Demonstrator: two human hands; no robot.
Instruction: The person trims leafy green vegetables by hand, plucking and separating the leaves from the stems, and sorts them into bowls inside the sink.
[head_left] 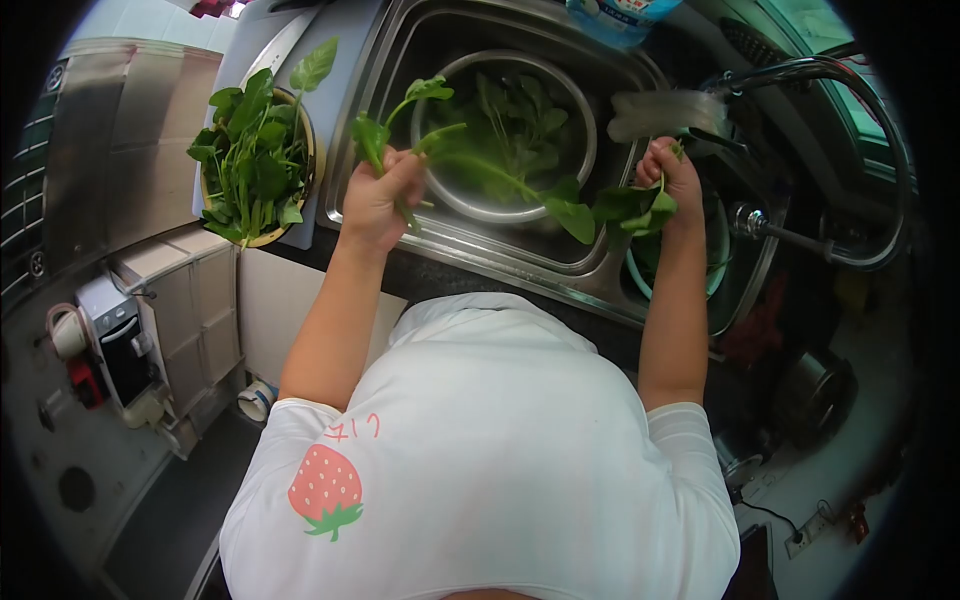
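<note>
My left hand (385, 200) is closed around leafy green stems (372, 135) above the near left edge of the sink. Over the right part of the sink, my right hand (672, 185) is closed on another piece of greens (650, 210), its leaves hanging to the left. Between the hands, a long stem with a leaf (570, 212) reaches across, partly blurred. Below it, a round metal basin (588, 150) in the sink holds loose leaves. Under my right hand sits a light green bowl (718, 262) with greens in it, partly hidden by my forearm.
A basket of greens (262, 165) stands on a grey board (352, 30) at the left, beside a knife (290, 35). A curved faucet (895, 170) arches at the right. A blue bottle (620, 18) stands behind the sink (470, 250).
</note>
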